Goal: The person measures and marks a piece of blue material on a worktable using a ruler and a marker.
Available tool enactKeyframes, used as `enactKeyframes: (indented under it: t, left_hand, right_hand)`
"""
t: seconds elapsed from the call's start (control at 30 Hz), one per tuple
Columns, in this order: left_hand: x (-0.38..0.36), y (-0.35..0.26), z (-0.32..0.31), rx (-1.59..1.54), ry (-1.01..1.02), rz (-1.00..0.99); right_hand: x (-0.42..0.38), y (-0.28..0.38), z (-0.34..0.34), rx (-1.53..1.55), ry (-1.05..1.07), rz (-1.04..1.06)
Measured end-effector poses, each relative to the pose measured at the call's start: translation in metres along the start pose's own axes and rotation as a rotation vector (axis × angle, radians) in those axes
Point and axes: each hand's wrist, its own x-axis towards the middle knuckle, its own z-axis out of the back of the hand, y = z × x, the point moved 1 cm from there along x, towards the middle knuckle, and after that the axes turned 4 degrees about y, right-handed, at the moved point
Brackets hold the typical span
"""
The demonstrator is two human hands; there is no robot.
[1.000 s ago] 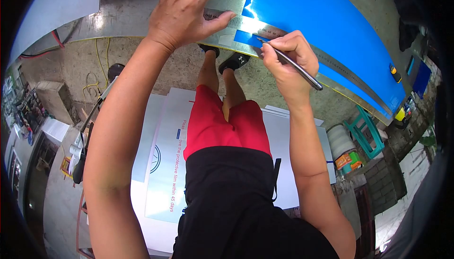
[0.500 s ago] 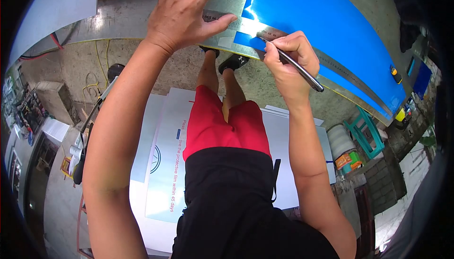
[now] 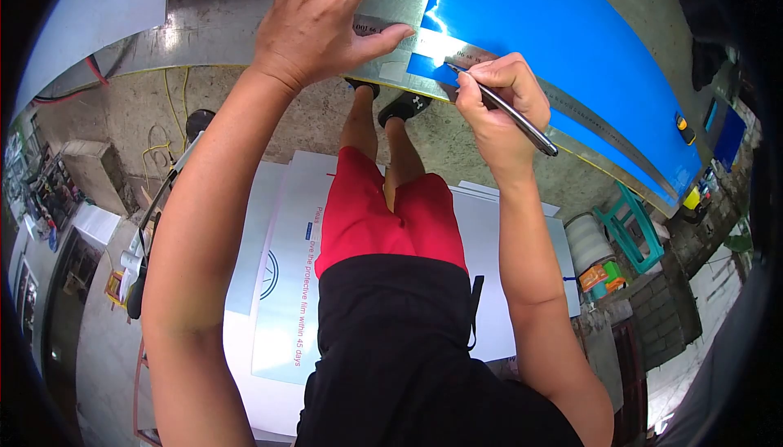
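Note:
A blue sheet (image 3: 555, 23) lies on the metal worktable, with a long steel ruler (image 3: 599, 125) laid across it near the table's front edge. My left hand (image 3: 314, 23) is over the ruler's left end, thumb and fingers spread apart, the thumb close along the ruler's markings. In my right hand (image 3: 506, 100) a dark pen (image 3: 522, 125) is gripped between thumb and fingers. Its tip points up and left, right at the ruler's lower edge over the blue sheet.
A yellow-and-black tape measure (image 3: 683, 129) rests at the sheet's right end. Bare metal worktable (image 3: 220, 27) shows at left, beside a pale panel (image 3: 90, 15). Behind me lie white sheets (image 3: 277, 316) with printed text. A teal stool (image 3: 632, 227) stands at right; yellow cable (image 3: 169, 112) trails on the floor.
Very little differs. My left hand and the blue sheet's left edge appear slightly farther right. My right hand keeps the pen in nearly the same place.

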Motion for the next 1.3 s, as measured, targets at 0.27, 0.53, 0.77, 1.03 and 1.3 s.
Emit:
enactKeyframes:
  t: [0.27, 0.53, 0.77, 1.03, 1.3]
  left_hand:
    - [-0.0001, -0.0003, -0.0001, -0.004, 0.001, 0.004]
    - [0.0006, -0.0005, -0.0002, -0.01, -0.005, 0.008]
    - [0.0, -0.0014, 0.0009, -0.002, -0.003, 0.011]
    - [0.0002, -0.0017, 0.0007, 0.002, -0.007, 0.004]
    - [0.0008, -0.0016, 0.0018, -0.013, -0.007, 0.002]
  right_hand:
    - [-0.0003, -0.0001, 0.0002, 0.004, -0.002, -0.032]
    - [0.0019, -0.001, -0.0033, 0.03, -0.06, -0.054]
    - [0.0025, 0.0002, -0.0038, 0.007, -0.063, -0.023]
    - [0.0031, -0.0011, -0.0035, -0.019, -0.062, 0.004]
    - [0.0027, 0.0008, -0.0035, -0.023, -0.059, -0.028]
